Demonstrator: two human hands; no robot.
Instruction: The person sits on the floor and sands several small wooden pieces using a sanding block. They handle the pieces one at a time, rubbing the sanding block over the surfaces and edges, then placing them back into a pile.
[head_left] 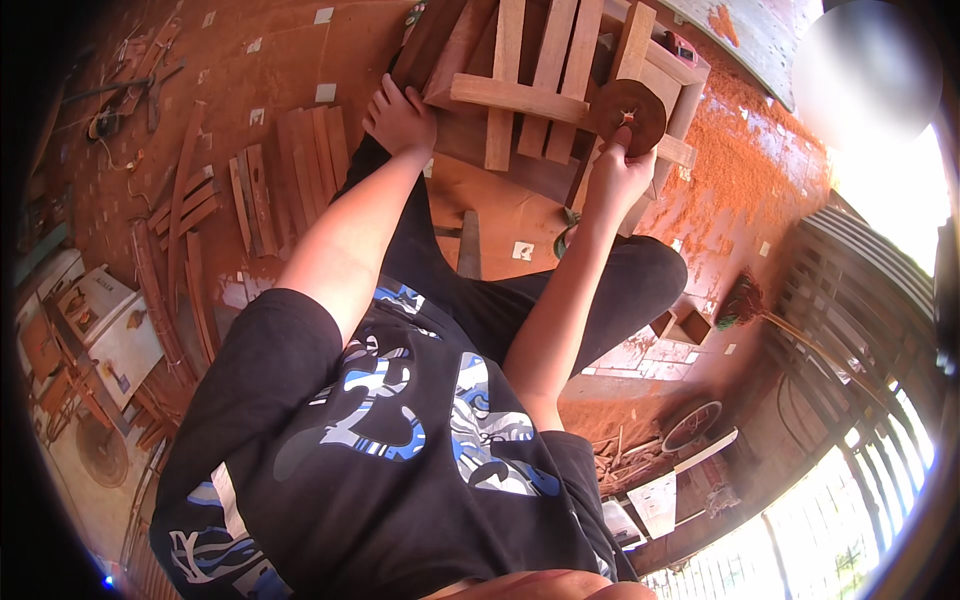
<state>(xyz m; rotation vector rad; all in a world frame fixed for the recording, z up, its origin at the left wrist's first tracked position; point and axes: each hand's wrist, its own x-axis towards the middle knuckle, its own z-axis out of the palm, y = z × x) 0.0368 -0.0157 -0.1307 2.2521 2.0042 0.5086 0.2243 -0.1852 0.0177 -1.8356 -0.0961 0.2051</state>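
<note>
My right hand (622, 170) grips the lower edge of a flat, round brown disc (640, 97), thumb on its face; the disc has a small star-shaped mark at its centre. It is held over the right end of a crosswise wooden slat (520, 98). That slat lies across several upright slats (552, 70) on a wooden workpiece (455, 140). My left hand (400, 120) lies flat with fingers apart at the workpiece's left side, beside my dark-trousered knee, holding nothing.
A small red tool (681, 47) sits at the workpiece's far right corner. Orange sawdust (745, 150) covers the floor on the right, near a broom (742, 302). Cut boards (255, 200) lie to the left. A white cabinet (118, 335) stands farther left, and metal railings (850, 300) at right.
</note>
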